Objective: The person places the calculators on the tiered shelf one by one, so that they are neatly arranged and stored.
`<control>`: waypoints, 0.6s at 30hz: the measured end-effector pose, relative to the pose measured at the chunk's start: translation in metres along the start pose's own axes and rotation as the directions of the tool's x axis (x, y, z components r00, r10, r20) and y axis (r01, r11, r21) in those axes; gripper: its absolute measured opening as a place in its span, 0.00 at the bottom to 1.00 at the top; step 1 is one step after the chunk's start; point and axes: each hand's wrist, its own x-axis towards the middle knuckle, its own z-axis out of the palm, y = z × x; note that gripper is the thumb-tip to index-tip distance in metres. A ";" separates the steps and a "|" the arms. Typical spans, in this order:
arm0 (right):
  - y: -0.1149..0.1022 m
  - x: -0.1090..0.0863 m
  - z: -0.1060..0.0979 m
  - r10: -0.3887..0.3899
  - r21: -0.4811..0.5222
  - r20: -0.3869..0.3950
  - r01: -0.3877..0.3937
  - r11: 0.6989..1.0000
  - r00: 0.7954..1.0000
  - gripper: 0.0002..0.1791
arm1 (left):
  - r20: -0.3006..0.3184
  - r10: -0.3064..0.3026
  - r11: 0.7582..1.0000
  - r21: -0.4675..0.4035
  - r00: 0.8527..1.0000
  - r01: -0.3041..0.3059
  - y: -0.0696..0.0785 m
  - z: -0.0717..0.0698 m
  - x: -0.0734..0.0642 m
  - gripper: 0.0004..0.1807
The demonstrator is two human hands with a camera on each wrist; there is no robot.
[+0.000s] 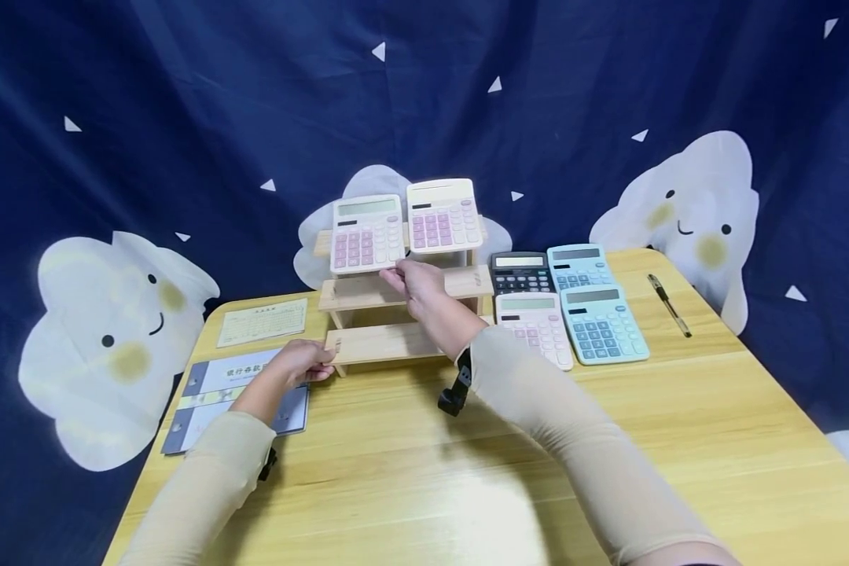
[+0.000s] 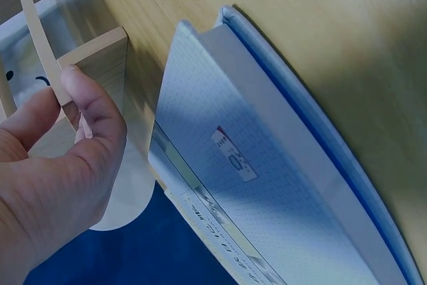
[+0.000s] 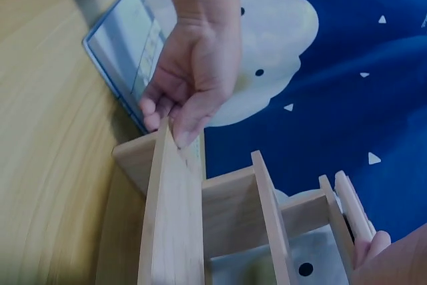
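Observation:
A three-tier wooden rack (image 1: pixel 375 343) stands near the back of the table. My left hand (image 1: pixel 303 362) pinches the left end of its lowest shelf between thumb and fingers, as the left wrist view also shows. My right hand (image 1: pixel 419 284) reaches over the lower shelves and grips the lower right corner of a white calculator with pink keys (image 1: pixel 368 232). That calculator leans at the top tier, its display facing me. Beside it on the top tier leans a second pink-keyed calculator (image 1: pixel 444 216), slightly higher in view.
Right of the rack lie a black calculator (image 1: pixel 520 271), another pink-keyed one (image 1: pixel 534 326) and two blue ones (image 1: pixel 604 324), with a pen (image 1: pixel 668 305) beyond. A blue-grey book (image 1: pixel 212 393) and a paper slip (image 1: pixel 263 322) lie at left. A dark curtain (image 1: pixel 424 94) hangs behind.

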 end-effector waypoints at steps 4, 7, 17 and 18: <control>0.005 0.003 0.004 -0.002 0.047 -0.030 0.004 0.999 1.000 0.16 | 0.020 0.009 1.000 -0.002 1.000 -0.009 -0.003 0.001 0.001 0.30; 0.006 0.004 0.007 0.012 0.053 -0.041 -0.010 0.999 0.999 0.15 | 0.026 0.004 1.000 -0.004 1.000 -0.004 -0.005 0.001 0.002 0.32; 0.002 0.006 0.016 0.034 0.119 -0.040 -0.029 0.992 0.999 0.14 | 0.013 0.001 1.000 -0.013 1.000 0.000 -0.002 -0.004 0.004 0.32; 0.003 0.007 0.016 0.040 0.129 -0.039 -0.034 0.991 0.998 0.14 | 0.010 -0.002 1.000 -0.011 1.000 0.002 -0.001 -0.004 0.003 0.32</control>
